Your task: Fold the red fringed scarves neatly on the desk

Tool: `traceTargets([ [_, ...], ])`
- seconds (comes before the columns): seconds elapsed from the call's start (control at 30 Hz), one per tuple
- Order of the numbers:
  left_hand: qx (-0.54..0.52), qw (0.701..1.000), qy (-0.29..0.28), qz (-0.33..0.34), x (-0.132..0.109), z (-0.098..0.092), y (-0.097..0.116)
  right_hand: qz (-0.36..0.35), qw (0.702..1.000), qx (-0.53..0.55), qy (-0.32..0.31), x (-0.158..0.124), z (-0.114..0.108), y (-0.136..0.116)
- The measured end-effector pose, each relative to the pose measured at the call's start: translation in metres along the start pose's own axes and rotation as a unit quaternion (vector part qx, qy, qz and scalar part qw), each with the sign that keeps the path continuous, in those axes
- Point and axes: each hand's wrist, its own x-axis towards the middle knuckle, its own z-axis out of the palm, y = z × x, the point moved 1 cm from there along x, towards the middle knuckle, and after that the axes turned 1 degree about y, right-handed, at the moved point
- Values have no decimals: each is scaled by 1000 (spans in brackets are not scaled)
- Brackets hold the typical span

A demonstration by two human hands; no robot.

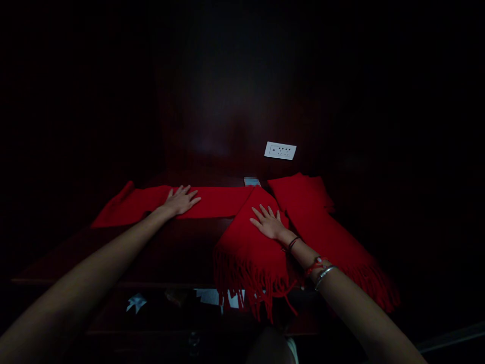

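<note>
A red fringed scarf [223,199] lies across a dark wooden shelf [182,242], its long strip running left and its fringed end hanging over the front edge. My left hand [180,202] rests flat on the strip with the fingers spread. On the folded-over fringed part, my right hand [268,222] lies palm down, fingers apart. Farther right, more red fringed cloth [322,227] is spread out; whether it belongs to the same scarf, I cannot tell. Neither hand grips anything.
A white socket plate [280,150] is fixed to the dark back panel. Behind the scarf sits a small pale blue item [251,181]. Below the shelf edge are a crumpled light piece [136,302] and some white paper [208,296]. The surroundings are very dark.
</note>
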Motion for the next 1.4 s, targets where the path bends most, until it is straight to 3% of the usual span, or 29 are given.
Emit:
traceTargets([
  [0.13, 40, 989, 80, -120, -15, -24, -54, -65, 998, -19, 10, 9, -16, 0],
  [0.23, 28, 985, 96, -143, -26, -40, -61, -103, 993, -44, 49, 31, -37, 6],
  [0.3, -24, 994, 82, -72, -32, -44, -34, -89, 992, -54, 73, 51, -50, 14],
  [0.4, -157, 987, 12, 42, -40, -39, 38, -75, 993, -57, 74, 74, -61, 27],
  [0.47, -208, 975, -52, 54, -44, -31, 86, -83, 993, -59, 68, 81, -61, 34],
  [0.53, -228, 967, -102, 47, -46, -25, 120, -100, 991, -64, 63, 82, -58, 38],
  [0.63, -235, 963, -132, 22, -46, -22, 143, -165, 982, -63, 65, 81, -55, 37],
  [0.8, -276, 958, -83, 1, -47, -27, 148, -261, 962, -49, 69, 81, -58, 21],
  [0.9, -321, 943, -83, -5, -53, -35, 137, -340, 936, -43, 79, 79, -65, 2],
  [0.97, -341, 934, -105, -1, -57, -47, 117, -378, 924, -33, 53, 76, -69, -12],
  [1.1, -322, 928, -179, 56, -61, -91, 48, -362, 930, 53, -41, 77, -71, -34],
  [1.23, -250, 937, -240, 51, -58, -130, -29, -347, 930, 118, -26, 89, -61, -54],
  [1.3, -194, 953, -228, 40, -56, -137, -55, -350, 928, 126, -16, 96, -51, -66],
  [1.4, -104, 978, -175, 53, -56, -133, -71, -355, 925, 134, 18, 107, -39, -86],
])
